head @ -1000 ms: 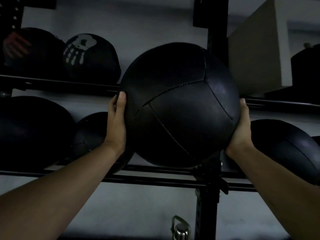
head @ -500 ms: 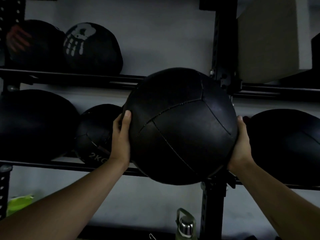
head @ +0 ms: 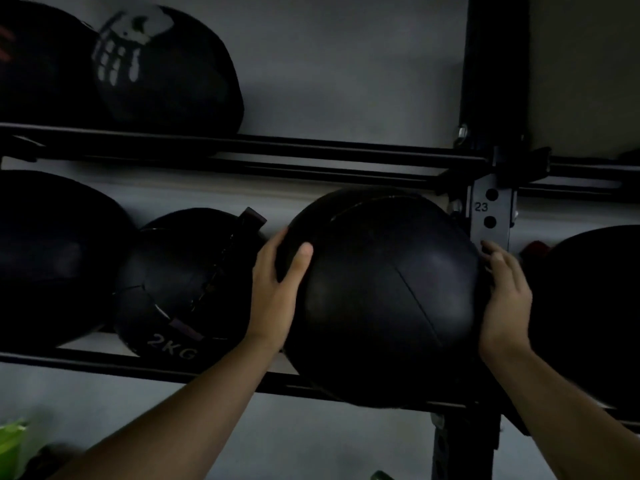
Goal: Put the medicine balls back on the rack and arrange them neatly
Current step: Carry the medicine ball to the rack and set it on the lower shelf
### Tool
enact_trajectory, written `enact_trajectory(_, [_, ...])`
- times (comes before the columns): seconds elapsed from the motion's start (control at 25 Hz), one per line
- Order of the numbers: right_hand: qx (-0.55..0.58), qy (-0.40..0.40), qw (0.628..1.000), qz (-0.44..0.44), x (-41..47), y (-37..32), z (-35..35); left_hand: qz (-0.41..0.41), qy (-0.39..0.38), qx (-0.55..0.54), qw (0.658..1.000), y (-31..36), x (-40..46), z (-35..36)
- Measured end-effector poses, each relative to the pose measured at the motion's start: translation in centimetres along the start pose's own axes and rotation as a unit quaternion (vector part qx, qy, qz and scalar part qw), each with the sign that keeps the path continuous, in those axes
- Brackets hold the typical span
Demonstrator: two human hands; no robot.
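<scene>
The left hand (head: 277,289) and the right hand (head: 505,299) press flat on the two sides of a big round black leather ball (head: 381,299), holding it between them. The ball sits low on the lower rail of the black metal rack (head: 207,370), between a smaller black ball marked 2KG (head: 180,289) and the rack's upright post (head: 490,216). It looks like the setting-down step. Next, I think, the hands should let go gently and check it does not roll.

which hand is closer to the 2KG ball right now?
Left. The left hand grips the held ball's left side, right beside the 2KG ball. The right hand is on the held ball's far side, by the upright post.
</scene>
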State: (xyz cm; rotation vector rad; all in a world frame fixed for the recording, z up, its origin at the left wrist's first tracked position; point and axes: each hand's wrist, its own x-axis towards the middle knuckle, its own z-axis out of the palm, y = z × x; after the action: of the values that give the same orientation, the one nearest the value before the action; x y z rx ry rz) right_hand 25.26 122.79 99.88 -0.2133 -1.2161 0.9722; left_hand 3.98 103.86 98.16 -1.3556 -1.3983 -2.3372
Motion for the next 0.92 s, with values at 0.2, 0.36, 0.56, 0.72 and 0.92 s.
enact_trajectory(0.2, [-0.082, -0.072, 0.990, -0.089, 3.1, 2.6, 2.7, -0.039, 0.070, -0.056, 0.995, -2.6, 4.6, 1.7])
enact_trajectory(0.36, [-0.107, -0.080, 0.986, -0.095, 3.9, 2.7, 2.8, -0.039, 0.092, -0.075, 0.992, -3.3, 5.2, 2.0])
enact_trajectory(0.56, [-0.185, -0.113, 0.973, -0.080, 3.5, 1.4, 2.4, -0.033, 0.063, -0.021, 0.997, -2.3, 4.9, 1.3])
enact_trajectory(0.72, [-0.281, -0.166, 0.944, -0.051, 3.2, -0.4, 1.8, -0.040, 0.002, 0.088, 0.995, -0.8, 4.7, 0.5])
enact_trajectory(0.92, [-0.385, -0.219, 0.897, -0.013, 1.5, -3.3, 0.9, -0.042, -0.043, 0.238, 0.969, 1.9, 3.5, 0.4])
